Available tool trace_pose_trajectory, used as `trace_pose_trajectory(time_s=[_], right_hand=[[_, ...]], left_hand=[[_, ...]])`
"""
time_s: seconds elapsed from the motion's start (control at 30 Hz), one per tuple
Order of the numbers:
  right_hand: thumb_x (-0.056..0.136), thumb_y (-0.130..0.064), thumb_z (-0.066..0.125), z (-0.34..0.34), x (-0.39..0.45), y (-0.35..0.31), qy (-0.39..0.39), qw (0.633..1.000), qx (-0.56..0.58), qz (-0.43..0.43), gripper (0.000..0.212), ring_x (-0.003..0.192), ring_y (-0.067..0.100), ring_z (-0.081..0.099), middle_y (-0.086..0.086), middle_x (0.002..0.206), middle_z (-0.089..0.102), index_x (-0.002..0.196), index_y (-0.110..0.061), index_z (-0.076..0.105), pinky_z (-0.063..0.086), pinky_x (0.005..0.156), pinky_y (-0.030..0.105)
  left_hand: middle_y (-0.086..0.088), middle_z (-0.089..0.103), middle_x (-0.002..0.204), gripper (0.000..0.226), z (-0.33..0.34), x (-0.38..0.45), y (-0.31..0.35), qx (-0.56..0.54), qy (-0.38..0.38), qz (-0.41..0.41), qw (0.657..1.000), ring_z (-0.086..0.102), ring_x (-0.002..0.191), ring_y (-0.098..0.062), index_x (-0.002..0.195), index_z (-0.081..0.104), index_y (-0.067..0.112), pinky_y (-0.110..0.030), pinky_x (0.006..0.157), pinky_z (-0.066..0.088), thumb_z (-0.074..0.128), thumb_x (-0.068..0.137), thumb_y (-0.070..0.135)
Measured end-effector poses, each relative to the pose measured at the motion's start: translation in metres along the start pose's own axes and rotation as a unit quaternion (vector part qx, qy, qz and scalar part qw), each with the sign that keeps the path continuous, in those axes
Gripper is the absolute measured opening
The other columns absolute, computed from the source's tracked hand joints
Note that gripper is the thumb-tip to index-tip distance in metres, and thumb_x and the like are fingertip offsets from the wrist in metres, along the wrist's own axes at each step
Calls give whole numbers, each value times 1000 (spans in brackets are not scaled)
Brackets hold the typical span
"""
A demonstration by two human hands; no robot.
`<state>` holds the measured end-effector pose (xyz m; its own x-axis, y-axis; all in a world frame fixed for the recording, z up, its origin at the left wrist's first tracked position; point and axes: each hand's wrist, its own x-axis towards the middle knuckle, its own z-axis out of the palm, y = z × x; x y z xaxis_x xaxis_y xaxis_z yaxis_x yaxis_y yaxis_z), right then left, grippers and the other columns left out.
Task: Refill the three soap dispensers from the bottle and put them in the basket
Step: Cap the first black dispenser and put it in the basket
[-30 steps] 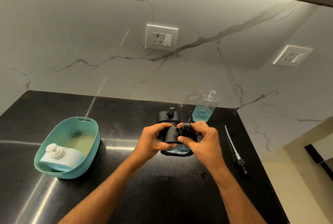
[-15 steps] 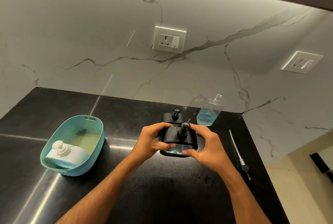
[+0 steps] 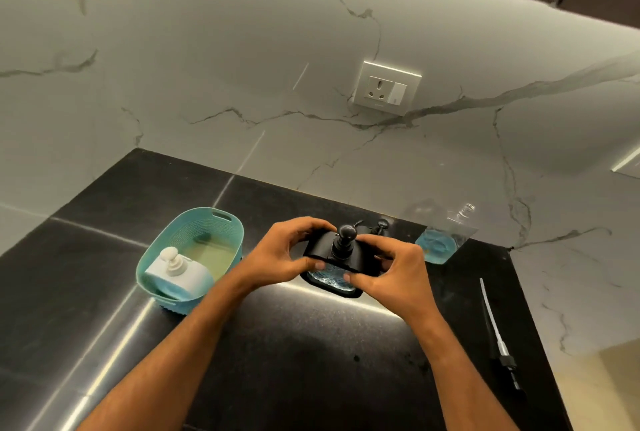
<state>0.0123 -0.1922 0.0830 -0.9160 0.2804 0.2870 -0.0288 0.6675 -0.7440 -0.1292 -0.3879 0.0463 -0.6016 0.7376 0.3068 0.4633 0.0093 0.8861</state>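
Black dispenser (image 3: 332, 262) gripped from both sides, left hand (image 3: 284, 252) and right hand (image 3: 388, 267) each closed around one end, probably to keep the body steady on the worktop (image 3: 311, 361) while seating the pump top. Blue soap visible through the lower clear part. Second black dispenser (image 3: 379, 226) just behind the right hand; refill bottle (image 3: 441, 240) farther right of it. White dispenser (image 3: 175, 269) already inside the basket (image 3: 221, 222), left of the left hand.

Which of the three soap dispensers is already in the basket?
The white dispenser, sitting inside the teal basket. One black dispenser is held in both hands above the counter; the other black dispenser stands behind it.
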Motion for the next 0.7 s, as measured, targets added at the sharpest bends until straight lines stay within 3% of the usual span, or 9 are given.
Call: trace_pose_trajectory(time_s=[0.23, 0.43, 0.53, 0.7], right_hand=[[61, -15, 93, 64, 40, -44, -9, 998, 33, -62, 55, 95, 4, 72, -11, 101, 76, 113, -20, 77, 61, 82, 25], [66, -12, 90, 111, 75, -78, -46, 994, 37, -97, 50, 94, 5, 69, -8, 100, 75, 114, -17, 75, 56, 82, 15], [69, -13, 87, 132, 87, -89, -83, 991, 44, -97, 51, 96, 8, 69, -6, 102, 74, 118, -17, 74, 60, 85, 24], [65, -16, 90, 164, 99, -96, -116, 988, 54, -80, 52, 93, 11, 71, -3, 98, 76, 115, -17, 76, 61, 85, 36]], left_hand=[[5, 68, 125, 65, -85, -19, 5, 77, 36, -13, 996, 65, 122, -8, 134, 62, 15, -25, 106, 53, 83, 77, -8], [11, 72, 117, 68, -148, -39, 4, 77, 77, -50, 993, 67, 118, -5, 126, 65, 24, -20, 100, 54, 81, 73, -17], [11, 72, 119, 71, -173, -49, -4, 67, 87, -70, 992, 67, 120, -10, 124, 65, 33, -23, 102, 54, 81, 73, -15], [2, 71, 124, 72, -200, -60, -28, 60, 85, -121, 987, 67, 122, -12, 122, 67, 31, -29, 106, 53, 79, 72, -19]])
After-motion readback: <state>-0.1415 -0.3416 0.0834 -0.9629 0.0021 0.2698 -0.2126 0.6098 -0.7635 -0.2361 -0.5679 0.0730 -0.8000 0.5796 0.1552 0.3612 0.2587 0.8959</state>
